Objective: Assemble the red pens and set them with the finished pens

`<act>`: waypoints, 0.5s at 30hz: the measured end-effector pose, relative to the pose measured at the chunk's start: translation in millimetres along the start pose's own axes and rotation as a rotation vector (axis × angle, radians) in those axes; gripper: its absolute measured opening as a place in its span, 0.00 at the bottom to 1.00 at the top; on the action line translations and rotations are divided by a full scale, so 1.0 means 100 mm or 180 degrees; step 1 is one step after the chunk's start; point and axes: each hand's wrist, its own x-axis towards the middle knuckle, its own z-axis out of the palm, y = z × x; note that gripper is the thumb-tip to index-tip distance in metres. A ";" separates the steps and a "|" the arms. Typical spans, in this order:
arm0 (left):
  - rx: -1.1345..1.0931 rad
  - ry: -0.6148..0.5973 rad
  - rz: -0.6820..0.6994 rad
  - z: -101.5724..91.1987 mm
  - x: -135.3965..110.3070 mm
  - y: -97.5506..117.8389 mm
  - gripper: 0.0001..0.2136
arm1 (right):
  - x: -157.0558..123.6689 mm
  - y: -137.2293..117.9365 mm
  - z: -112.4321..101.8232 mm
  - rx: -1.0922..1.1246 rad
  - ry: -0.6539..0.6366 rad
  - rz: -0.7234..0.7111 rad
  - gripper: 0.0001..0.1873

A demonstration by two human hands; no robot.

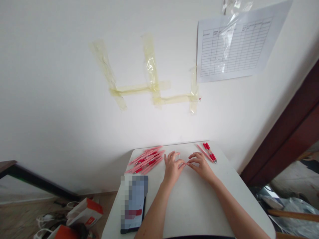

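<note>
My left hand point(172, 166) and my right hand point(201, 167) meet over the middle of the white table point(196, 209). Thumb and index finger of each hand are pinched together, tip to tip with the other's, around a small pink piece point(186, 163). Fingers cover most of that piece, so its kind does not show. The remaining fingers of both hands are raised and spread. To the left lies a pile of pink and red pens point(147, 160). Beyond my right hand lie a pink pen point(204, 152) and two red pens point(210, 152) with clear barrels.
A phone point(136, 202), partly pixelated, lies at the table's left side below the pile. The white wall point(74, 83) rises behind the far edge, with yellowed tape point(151, 66) and a printed sheet point(231, 46). Orange-and-white bags point(86, 212) stand on the floor at left.
</note>
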 end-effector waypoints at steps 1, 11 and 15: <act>-0.0014 0.0002 -0.0005 0.00 0.00 0.00 0.02 | 0.00 0.00 0.00 0.0000 -0.0004 0.0014 0.11; -0.0151 -0.0016 -0.0040 0.01 0.00 0.00 0.02 | 0.00 -0.03 -0.01 0.0069 -0.0066 0.0146 0.13; -0.0157 -0.0015 -0.0065 0.00 0.00 0.00 0.02 | -0.01 -0.03 -0.02 0.0078 -0.0095 0.0185 0.13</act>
